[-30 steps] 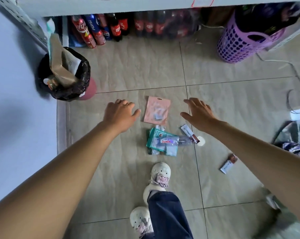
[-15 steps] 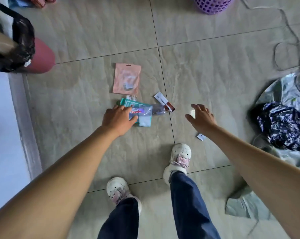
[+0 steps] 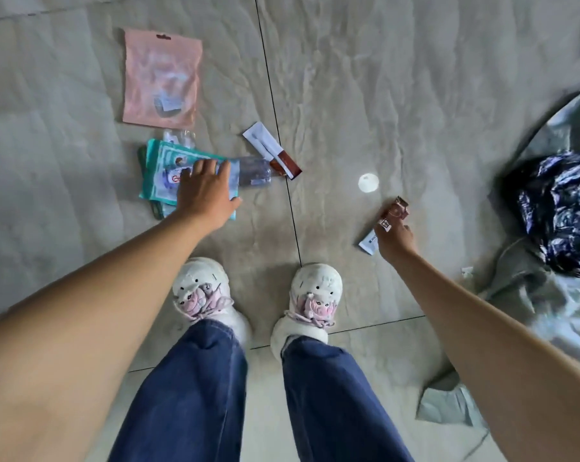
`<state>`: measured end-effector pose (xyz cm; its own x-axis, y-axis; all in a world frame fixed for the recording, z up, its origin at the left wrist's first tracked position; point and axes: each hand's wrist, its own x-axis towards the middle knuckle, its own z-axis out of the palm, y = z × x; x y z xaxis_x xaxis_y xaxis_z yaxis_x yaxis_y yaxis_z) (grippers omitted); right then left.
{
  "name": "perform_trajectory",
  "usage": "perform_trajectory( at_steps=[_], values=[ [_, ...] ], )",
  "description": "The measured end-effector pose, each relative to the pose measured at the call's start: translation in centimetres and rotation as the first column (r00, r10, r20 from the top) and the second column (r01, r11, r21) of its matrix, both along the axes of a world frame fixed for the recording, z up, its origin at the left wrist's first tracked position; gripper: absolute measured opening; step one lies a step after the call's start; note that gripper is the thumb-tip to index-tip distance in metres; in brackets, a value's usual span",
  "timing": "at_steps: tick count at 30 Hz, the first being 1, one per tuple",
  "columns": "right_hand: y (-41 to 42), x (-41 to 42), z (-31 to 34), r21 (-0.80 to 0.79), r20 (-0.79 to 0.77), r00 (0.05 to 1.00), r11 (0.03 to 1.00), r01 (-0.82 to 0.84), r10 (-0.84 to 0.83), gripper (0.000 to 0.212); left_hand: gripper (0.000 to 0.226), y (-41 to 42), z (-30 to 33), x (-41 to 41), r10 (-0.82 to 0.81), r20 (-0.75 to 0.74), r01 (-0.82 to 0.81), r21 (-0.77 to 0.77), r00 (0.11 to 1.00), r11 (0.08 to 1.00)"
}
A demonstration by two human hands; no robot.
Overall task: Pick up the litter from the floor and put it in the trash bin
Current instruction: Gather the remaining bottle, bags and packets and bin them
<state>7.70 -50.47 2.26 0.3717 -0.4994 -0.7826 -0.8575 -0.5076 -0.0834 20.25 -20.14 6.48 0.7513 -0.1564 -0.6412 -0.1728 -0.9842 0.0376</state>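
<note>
Litter lies on the tiled floor in front of my feet. My left hand (image 3: 205, 191) rests flat, fingers spread, on a pile of teal packets (image 3: 158, 175) and a clear plastic wrapper (image 3: 253, 171). My right hand (image 3: 394, 240) pinches a small white-and-brown sachet (image 3: 387, 221) at floor level. A pink pouch (image 3: 161, 76) lies beyond the pile. A second white-and-brown sachet (image 3: 271, 150) lies beside the wrapper. A round white lid (image 3: 368, 183) sits between the hands. The trash bin is out of view.
My two white shoes (image 3: 201, 291) stand close behind the litter. Crumpled grey plastic sheeting (image 3: 562, 295) with a dark blue shiny bag (image 3: 562, 211) on it lies at the right. A grey scrap (image 3: 448, 405) lies near my right forearm.
The view has tipped down and the bin has left it. My left hand has come down onto the teal packets. My right hand moved right and closed on the small sachet.
</note>
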Motion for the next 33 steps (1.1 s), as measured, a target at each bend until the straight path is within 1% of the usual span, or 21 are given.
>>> perform_trajectory(
  at_steps=[1,4,6,7,8,10,11,13,14,15,17,18,20,22,24,27,28,29,31,33],
  values=[
    [0.1,-0.5,-1.2,-0.013,-0.005,0.997,0.997,0.075,-0.075,0.049,0.073,0.3,-1.1,0.0,-0.005,0.026,0.005,-0.001,1.0,1.0],
    [0.6,0.3,-2.2,-0.075,0.047,0.953,0.95,0.303,-0.3,0.052,0.088,2.0,-0.7,2.8,-0.007,0.089,0.005,0.023,0.996,1.0],
    [0.6,0.8,-3.0,-0.13,0.084,0.921,0.912,0.388,-0.38,0.056,0.094,2.5,-0.9,3.2,0.0,0.092,-0.003,0.033,0.996,0.999],
    [2.1,0.8,-7.6,-0.162,0.074,0.916,0.902,0.4,-0.393,0.059,0.095,4.0,-5.2,3.2,0.018,0.065,-0.022,0.057,0.998,0.998],
    [3.1,0.7,-12.0,-0.22,0.078,0.917,0.891,0.397,-0.39,0.06,0.094,5.2,-9.5,3.3,0.022,0.048,-0.026,0.086,0.999,0.996],
    [2.4,0.7,-11.7,-0.263,0.129,0.888,0.848,0.461,-0.442,0.056,0.087,4.4,-10.1,2.3,-0.051,0.003,0.051,0.104,0.999,0.993],
    [1.9,0.2,-11.6,-0.264,0.173,0.855,0.813,0.519,-0.489,0.052,0.081,4.0,-10.1,2.4,-0.059,0.031,0.056,0.089,0.998,0.994],
    [1.1,0.1,-11.2,-0.173,0.25,0.782,0.768,0.616,-0.571,0.036,0.074,3.4,-10.1,3.4,-0.043,0.074,0.04,0.044,0.996,0.998],
    [1.7,0.4,-10.8,-0.127,0.269,0.782,0.784,0.608,-0.563,0.027,0.074,3.6,-9.9,3.2,-0.008,0.091,0.007,0.009,0.996,1.0],
    [2.4,0.7,-10.6,-0.089,0.279,0.803,0.819,0.567,-0.526,0.024,0.075,3.8,-9.9,2.8,0.055,0.083,-0.054,-0.02,0.995,0.998],
    [4.6,2.3,-9.4,-0.033,0.335,0.858,0.906,0.423,-0.388,0.025,0.076,5.1,-9.0,2.8,0.23,0.069,-0.221,-0.11,0.971,0.969],
    [5.9,3.7,-8.5,0.0,0.353,0.879,0.94,0.342,-0.32,0.025,0.074,6.0,-8.2,3.0,0.34,0.058,-0.327,-0.163,0.939,0.931],
    [8.4,6.4,-7.4,0.049,0.359,0.916,0.983,0.174,-0.18,0.027,0.068,7.7,-7.1,3.2,0.547,0.006,-0.532,-0.221,0.837,0.817],
    [10.9,9.1,-7.1,0.055,0.349,0.937,0.998,-0.012,-0.008,0.033,0.063,9.5,-6.3,3.4,0.671,-0.025,-0.658,-0.219,0.741,0.72],
    [12.8,11.5,-7.3,0.018,0.355,0.927,0.991,-0.133,0.118,0.037,0.059,10.9,-6.3,3.7,0.736,-0.069,-0.731,-0.213,0.673,0.648],
    [15.3,14.4,-8.6,-0.086,0.275,0.924,0.964,-0.253,0.267,0.041,0.059,12.2,-6.9,4.1,0.821,-0.124,-0.823,-0.21,0.558,0.528],
    [15.9,15.1,-9.1,-0.123,0.25,0.924,0.956,-0.265,0.288,0.042,0.06,12.6,-7.4,4.3,0.842,-0.135,-0.846,-0.209,0.522,0.491],
    [16.3,15.5,-9.6,-0.161,0.234,0.925,0.951,-0.265,0.298,0.042,0.062,12.8,-8.0,4.5,0.851,-0.149,-0.857,-0.205,0.504,0.472],
    [16.8,15.9,-10.4,-0.226,0.231,0.918,0.936,-0.27,0.321,0.039,0.077,13.4,-9.2,4.7,0.86,-0.172,-0.874,-0.176,0.481,0.453],
    [17.0,15.7,-10.9,-0.214,0.274,0.91,0.942,-0.259,0.312,0.041,0.073,13.9,-10.1,4.8,0.881,-0.207,-0.902,-0.173,0.425,0.395]
  ],
)
